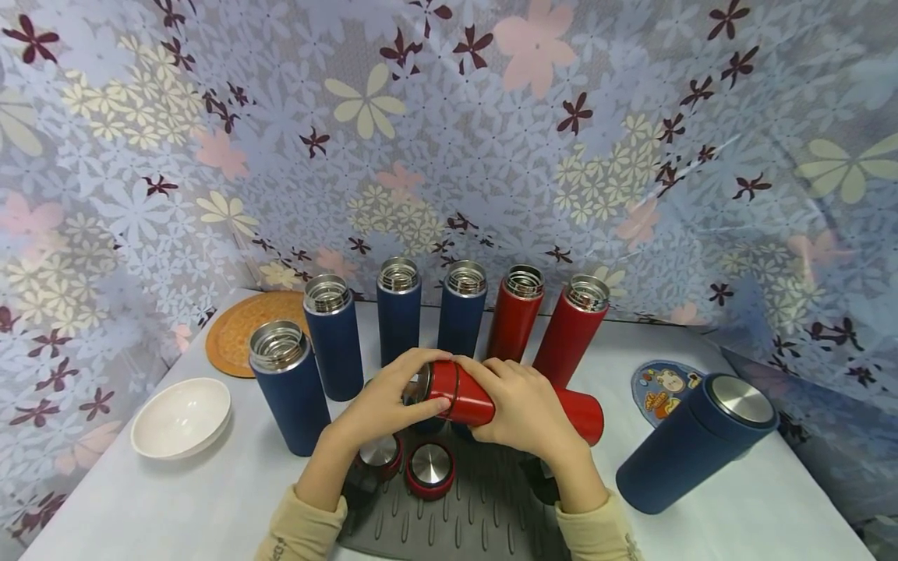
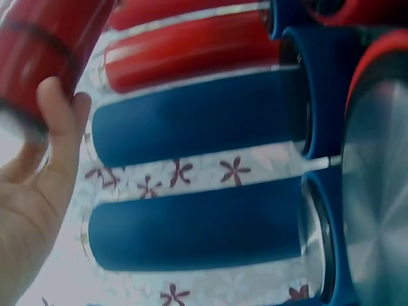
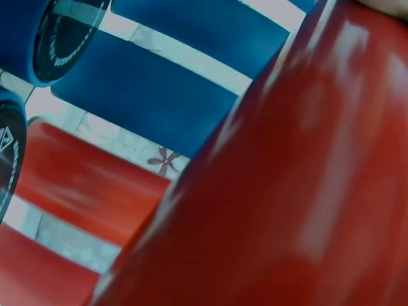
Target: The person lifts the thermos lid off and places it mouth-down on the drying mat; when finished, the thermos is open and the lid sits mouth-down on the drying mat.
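A red thermos (image 1: 582, 413) lies nearly level in the air between both hands, its lid end to the left. My left hand (image 1: 379, 405) grips the red lid (image 1: 443, 382), thumb on the near side and fingers over the top. Around the body, my right hand (image 1: 526, 409) holds the thermos from above. In the left wrist view the thumb and a finger are at the red lid end (image 2: 38, 57). The red body (image 3: 306, 172) fills much of the right wrist view. Below the hands, two red lids with steel tops (image 1: 430, 465) rest on a grey ridged mat (image 1: 449, 530).
Behind the hands stand several lidless blue thermoses (image 1: 333, 335) and two lidless red ones (image 1: 571, 327). A lidded blue thermos (image 1: 673, 456) is at right, near a round patterned coaster (image 1: 659, 389). At left are a white bowl (image 1: 181, 417) and a round brown board (image 1: 242, 335).
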Available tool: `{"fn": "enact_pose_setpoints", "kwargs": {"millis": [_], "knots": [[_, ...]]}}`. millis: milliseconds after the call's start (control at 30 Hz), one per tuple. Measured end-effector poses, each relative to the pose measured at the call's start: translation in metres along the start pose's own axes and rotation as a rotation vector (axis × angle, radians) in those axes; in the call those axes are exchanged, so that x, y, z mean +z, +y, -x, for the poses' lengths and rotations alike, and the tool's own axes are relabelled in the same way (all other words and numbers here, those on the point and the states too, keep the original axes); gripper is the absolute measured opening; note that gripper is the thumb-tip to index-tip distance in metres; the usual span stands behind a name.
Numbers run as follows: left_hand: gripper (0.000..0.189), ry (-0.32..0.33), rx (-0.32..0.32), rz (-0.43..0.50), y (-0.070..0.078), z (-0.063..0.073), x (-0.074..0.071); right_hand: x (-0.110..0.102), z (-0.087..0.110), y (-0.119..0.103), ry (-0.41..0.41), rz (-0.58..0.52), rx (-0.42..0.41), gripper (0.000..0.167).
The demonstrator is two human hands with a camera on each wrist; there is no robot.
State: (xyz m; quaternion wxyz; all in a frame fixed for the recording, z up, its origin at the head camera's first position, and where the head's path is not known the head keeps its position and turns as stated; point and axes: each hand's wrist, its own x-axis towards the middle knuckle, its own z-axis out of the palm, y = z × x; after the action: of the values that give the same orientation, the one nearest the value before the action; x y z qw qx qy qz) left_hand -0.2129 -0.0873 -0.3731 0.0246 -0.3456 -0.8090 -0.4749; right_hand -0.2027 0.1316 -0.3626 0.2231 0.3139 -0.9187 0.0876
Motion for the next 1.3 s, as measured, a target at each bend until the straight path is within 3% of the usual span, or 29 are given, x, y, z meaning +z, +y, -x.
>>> {"fn": "enact_pose_setpoints", "kwargs": {"millis": [100,300,400,500,633,767,900,1000,1067,1200,1300], "knots": [[0.039,0.072,0.011,-0.111,0.001,-0.002,0.008,0.002,-0.002,-0.006,0.008,0.013,0.005,0.085],[0.023,0.365,0.058,-0.290,0.003,-0.004,0.021,0.009,-0.006,-0.017,0.033,0.024,-0.001,0.091],[0.019,0.468,0.077,-0.342,0.004,-0.003,0.026,0.013,-0.007,-0.021,0.046,0.002,-0.005,0.093],[0.018,0.512,0.068,-0.364,0.006,-0.002,0.028,0.016,-0.006,-0.023,0.079,0.004,-0.003,0.094],[0.017,0.526,-0.062,-0.269,0.008,-0.003,0.027,0.019,-0.008,-0.024,0.152,0.150,-0.057,0.092],[0.021,0.482,-0.191,-0.168,0.010,-0.004,0.024,0.018,-0.010,-0.022,0.207,0.249,-0.109,0.090],[0.039,0.277,-0.227,-0.035,0.011,-0.003,0.016,0.014,-0.009,-0.014,0.193,0.228,-0.114,0.089],[0.065,0.107,-0.169,0.054,0.008,0.000,0.008,0.010,-0.006,-0.007,0.172,0.207,-0.101,0.090],[0.075,0.044,-0.075,0.067,0.005,0.002,0.002,0.007,-0.005,-0.004,0.166,0.186,-0.095,0.089],[0.068,0.025,0.077,0.081,0.002,0.004,-0.006,0.002,-0.002,-0.002,0.165,0.149,-0.089,0.090],[0.060,0.048,0.071,0.079,0.002,0.004,-0.010,0.001,-0.002,-0.002,0.167,0.134,-0.099,0.088]]}}
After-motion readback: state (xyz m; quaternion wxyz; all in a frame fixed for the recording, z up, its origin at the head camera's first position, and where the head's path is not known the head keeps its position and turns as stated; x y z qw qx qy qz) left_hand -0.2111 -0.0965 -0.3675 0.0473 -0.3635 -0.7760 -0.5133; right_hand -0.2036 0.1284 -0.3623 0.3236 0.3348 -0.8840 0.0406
